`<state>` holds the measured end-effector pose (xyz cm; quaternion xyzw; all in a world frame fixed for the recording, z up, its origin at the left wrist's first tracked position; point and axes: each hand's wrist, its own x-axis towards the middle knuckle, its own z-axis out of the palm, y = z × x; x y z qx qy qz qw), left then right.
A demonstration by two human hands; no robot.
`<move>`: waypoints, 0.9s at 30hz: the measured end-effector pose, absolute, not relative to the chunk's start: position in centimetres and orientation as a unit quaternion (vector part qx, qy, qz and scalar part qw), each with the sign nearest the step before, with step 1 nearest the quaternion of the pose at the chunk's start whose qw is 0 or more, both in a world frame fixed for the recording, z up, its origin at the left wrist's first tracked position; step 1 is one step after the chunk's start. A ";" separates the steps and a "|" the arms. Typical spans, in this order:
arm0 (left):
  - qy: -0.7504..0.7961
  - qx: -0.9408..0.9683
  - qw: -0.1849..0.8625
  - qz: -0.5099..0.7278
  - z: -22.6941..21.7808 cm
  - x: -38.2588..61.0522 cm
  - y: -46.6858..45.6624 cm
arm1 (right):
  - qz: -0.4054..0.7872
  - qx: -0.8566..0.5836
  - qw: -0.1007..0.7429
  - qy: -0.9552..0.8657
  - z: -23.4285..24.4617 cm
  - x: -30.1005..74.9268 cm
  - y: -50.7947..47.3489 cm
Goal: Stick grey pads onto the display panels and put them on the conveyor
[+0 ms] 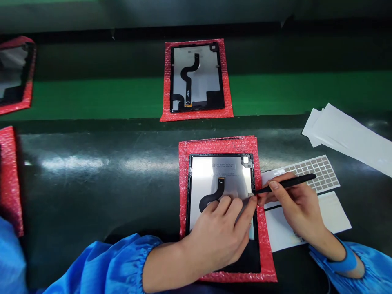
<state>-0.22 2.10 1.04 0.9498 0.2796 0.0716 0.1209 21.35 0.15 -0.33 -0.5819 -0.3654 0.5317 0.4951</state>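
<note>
A tablet screen panel point(202, 167) with a silvery back and black frame lies face down on red bubble wrap point(183, 179). My left hand point(219, 228) rests on it, index finger stretched to a small pale sticker point(250, 194) at the right edge, the other fingers bent, gripping nothing. A dark curved ribbon cable point(211, 197) runs partly under that hand. Slim black tweezers point(294, 181) are held in my right hand point(298, 204), their tip at the panel's right edge beside my left fingertip. Below my right hand lies a sheet of small grey stickers point(324, 173).
Another screen panel point(205, 81) on red bubble wrap sits farther back on a green strip point(107, 98). A similar panel point(14, 69) is at far left. White sheets point(352, 134) lie at right, and a pale sheet point(333, 210) is under my right wrist. A blue sleeve point(10, 253) shows lower left.
</note>
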 end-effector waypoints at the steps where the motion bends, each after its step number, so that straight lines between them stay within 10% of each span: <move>1: 0.279 0.950 0.124 0.073 1.0 -0.2 2.1 | 0.533 -0.583 0.494 -0.364 -0.4 21.3 0.2; 12: 0.291 0.942 0.134 0.100 1.2 -0.1 2.4 | 0.468 -0.597 0.512 -0.403 2.1 24.7 -0.1; 27: 0.297 0.945 0.100 0.095 1.3 0.7 2.4 | 0.455 -0.607 0.309 -0.574 1.5 29.6 -6.1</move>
